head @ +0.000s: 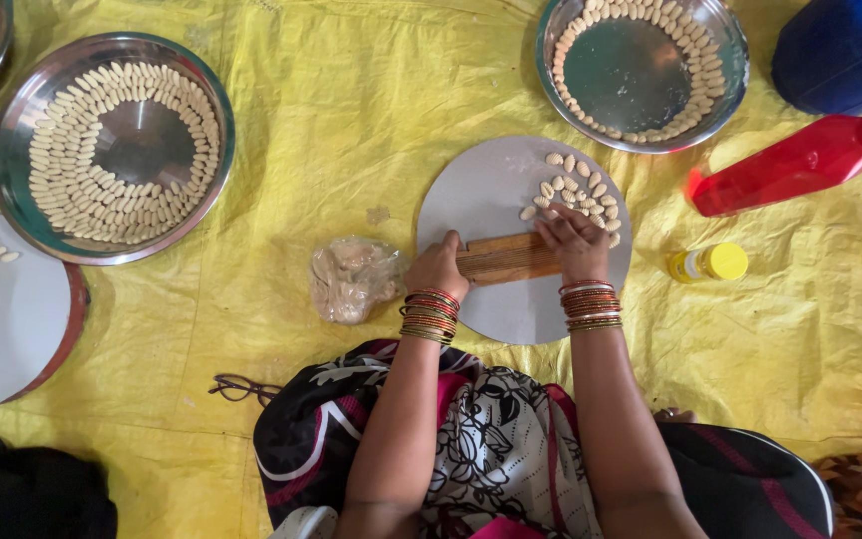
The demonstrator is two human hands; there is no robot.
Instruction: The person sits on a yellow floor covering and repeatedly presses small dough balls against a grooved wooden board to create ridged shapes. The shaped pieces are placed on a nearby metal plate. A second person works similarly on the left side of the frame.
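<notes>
Left hand (438,268) clamps the near end of the ridged brown wooden board (507,258), fingers curled over its edge | right hand (575,243) presses flat on the board's far end, fingers spread, gripping nothing | board lies on the round grey slab (511,314) | small pale ridged dough shells (579,194) piled just beyond | clear bag of dough (353,277) left of slab

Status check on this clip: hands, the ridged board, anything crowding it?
Left hand and right hand both on ridged brown wooden board. Board lies on round grey disc. Small pale shaped dough pieces heaped beside right fingers.
</notes>
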